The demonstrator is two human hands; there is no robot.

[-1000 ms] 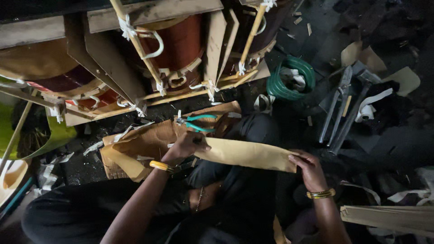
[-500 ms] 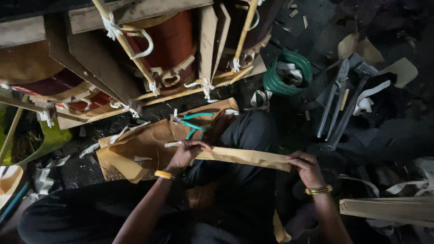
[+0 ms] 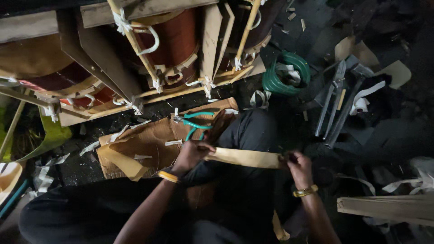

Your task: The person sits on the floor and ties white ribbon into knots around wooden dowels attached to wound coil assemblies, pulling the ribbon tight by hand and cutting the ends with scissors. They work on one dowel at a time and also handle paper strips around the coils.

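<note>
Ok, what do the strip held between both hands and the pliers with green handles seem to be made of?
The strip, held by the left hand and right hand, looks like stiff tan paper or thin card: matte and flat, holding its shape between the hands. The pliers look like dull grey metal at the head, with teal handles, probably plastic or rubber sleeves; the dim light leaves that open.

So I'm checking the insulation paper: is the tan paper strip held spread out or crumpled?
Spread out: the tan paper strip runs flat and straight between the left hand and the right hand.
</note>
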